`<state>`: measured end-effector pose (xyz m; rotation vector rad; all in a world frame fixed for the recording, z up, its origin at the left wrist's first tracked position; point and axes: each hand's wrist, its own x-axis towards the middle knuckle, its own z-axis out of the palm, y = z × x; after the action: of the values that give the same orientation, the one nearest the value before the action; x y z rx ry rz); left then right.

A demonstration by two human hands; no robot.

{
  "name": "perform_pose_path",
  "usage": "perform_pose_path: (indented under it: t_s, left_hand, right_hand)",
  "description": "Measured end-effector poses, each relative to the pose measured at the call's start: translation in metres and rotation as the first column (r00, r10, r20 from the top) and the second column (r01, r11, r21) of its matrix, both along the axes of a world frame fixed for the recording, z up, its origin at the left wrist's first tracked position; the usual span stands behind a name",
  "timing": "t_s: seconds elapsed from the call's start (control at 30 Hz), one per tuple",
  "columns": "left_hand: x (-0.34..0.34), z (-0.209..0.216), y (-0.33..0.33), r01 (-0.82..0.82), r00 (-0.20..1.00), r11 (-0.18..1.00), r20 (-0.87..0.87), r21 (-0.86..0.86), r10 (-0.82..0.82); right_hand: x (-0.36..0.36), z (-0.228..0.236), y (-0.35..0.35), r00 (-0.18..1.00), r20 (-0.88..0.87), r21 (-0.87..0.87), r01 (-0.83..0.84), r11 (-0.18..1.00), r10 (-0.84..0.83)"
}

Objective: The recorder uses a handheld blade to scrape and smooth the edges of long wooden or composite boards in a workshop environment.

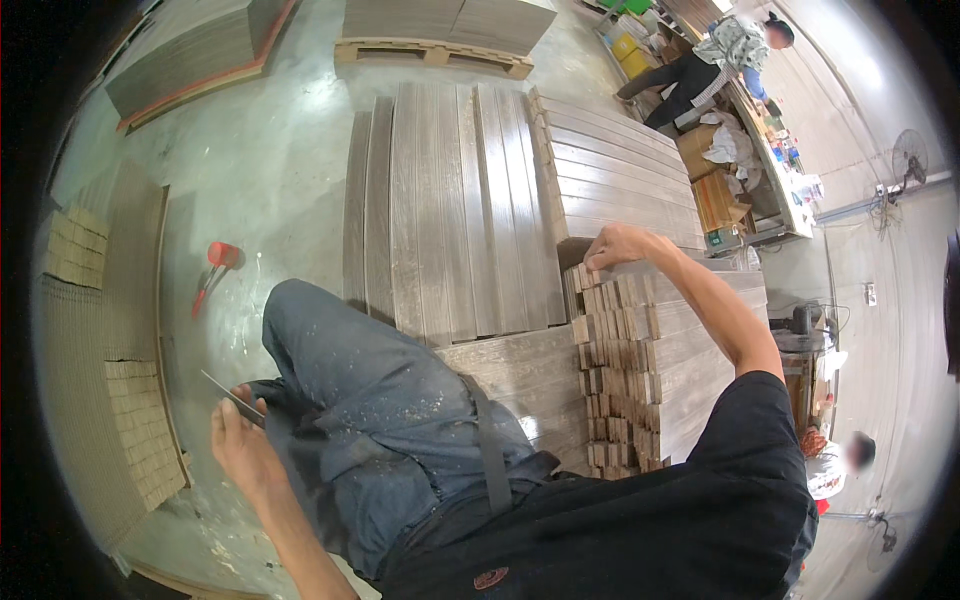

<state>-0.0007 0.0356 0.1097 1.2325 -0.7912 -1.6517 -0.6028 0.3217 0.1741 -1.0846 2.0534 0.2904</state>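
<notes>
My left hand [243,445], low at the left beside my knee, is closed round a thin tool with a dark handle and a narrow, pale blade-like tip [222,387]. My right arm reaches forward across a tall stack of wooden floor planks [625,370], whose cut ends face left in uneven rows. At the far end of that stack, my right hand [622,245] has its fingers bent over the end of a plank [577,250]. Grey-brown planks [430,210] lie lengthwise in front of me, next to another plank stack [625,165].
A red-headed mallet [224,255] lies on the floor at the left. Plank piles [130,270] line the left side, and a loaded wooden pallet [435,55] stands ahead. One person [735,50] works at a bench [775,180] on the far right; another person [828,470] is nearer.
</notes>
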Motion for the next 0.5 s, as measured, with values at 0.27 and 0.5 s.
perform_pose_path:
  t_s: [0.27, 0.5]
  left_hand:
    - [0.013, -0.002, 0.003, -0.006, 1.0, 1.0, -0.004, 0.03, 0.006]
    - [0.012, -0.013, -0.002, 0.022, 0.995, 0.999, -0.103, 0.043, -0.017]
  right_hand:
    - [-0.011, -0.011, 0.005, 0.995, -0.082, -0.001, -0.064, 0.998, 0.064]
    - [0.014, -0.024, -0.033, 0.96, -0.138, 0.024, -0.241, 0.97, 0.242]
